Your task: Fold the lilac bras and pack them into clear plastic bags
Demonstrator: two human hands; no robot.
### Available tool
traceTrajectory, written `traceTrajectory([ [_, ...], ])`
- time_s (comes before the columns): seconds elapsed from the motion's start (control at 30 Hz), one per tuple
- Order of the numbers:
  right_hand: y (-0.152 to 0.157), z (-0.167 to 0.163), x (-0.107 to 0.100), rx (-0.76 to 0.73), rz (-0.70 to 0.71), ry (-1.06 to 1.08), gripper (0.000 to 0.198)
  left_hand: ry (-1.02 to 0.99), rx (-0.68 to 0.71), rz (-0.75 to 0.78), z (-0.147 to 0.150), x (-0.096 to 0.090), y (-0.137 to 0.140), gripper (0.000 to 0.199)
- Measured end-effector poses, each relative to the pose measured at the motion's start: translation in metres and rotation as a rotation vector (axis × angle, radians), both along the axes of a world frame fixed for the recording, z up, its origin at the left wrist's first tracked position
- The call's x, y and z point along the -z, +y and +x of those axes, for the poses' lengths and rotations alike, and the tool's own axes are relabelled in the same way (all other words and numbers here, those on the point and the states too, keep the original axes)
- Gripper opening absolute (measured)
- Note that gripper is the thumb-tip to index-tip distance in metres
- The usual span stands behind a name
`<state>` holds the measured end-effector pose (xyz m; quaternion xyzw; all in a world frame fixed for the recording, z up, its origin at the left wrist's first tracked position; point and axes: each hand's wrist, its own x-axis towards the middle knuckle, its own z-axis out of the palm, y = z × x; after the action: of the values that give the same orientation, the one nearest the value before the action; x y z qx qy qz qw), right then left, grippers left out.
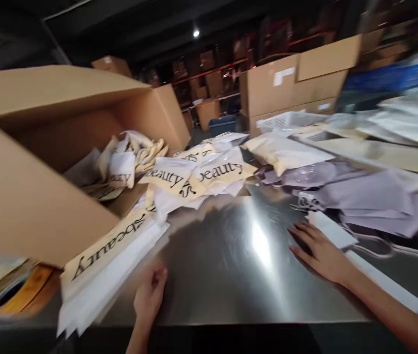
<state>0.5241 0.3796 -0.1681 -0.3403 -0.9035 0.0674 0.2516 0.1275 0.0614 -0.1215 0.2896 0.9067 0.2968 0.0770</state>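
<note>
My left hand [150, 294] is curled into a loose fist over the front of the metal table [209, 255], and no object shows in it. Just left of it lies a fanned stack of cream and white mailer bags [109, 255] printed "beauty". My right hand [314, 250] is spread with its palm down, beside a folded white paper [332, 230]. Under that forearm runs a second white paper strip [386, 280]. Beyond my right hand lie grey-purple fabric items [374, 199] with a cord and a white tag.
On the left a large open cardboard box [35, 196] holds several printed bags. More filled bags [216, 169] pile at the table's back, beside pale packages [290, 150] and a white basket [293, 119]. A tape roll [6, 295] sits at front left. Cartons [271, 88] stand behind.
</note>
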Motion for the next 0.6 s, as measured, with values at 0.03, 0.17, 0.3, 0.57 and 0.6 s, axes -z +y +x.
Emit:
traceTrajectory([
  [0.03,0.008,0.0,0.008,-0.016,0.053,-0.014,0.061,0.08,0.033,-0.042,0.0,-0.002,0.002,0.02],
  [0.17,0.02,-0.001,0.016,-0.044,0.116,-0.026,0.062,0.353,0.097,-0.102,-0.002,-0.027,0.051,0.032],
  [0.3,0.007,-0.002,-0.003,-0.046,0.19,-0.018,0.046,0.517,0.145,-0.105,-0.02,-0.058,0.124,0.047],
  [0.57,-0.03,0.0,-0.036,-0.126,0.684,-0.01,0.017,0.593,0.348,-0.16,0.006,-0.116,0.178,0.03],
  [0.6,-0.032,-0.001,-0.036,-0.117,0.71,-0.012,0.016,0.6,0.405,-0.155,0.028,-0.115,0.173,0.032],
])
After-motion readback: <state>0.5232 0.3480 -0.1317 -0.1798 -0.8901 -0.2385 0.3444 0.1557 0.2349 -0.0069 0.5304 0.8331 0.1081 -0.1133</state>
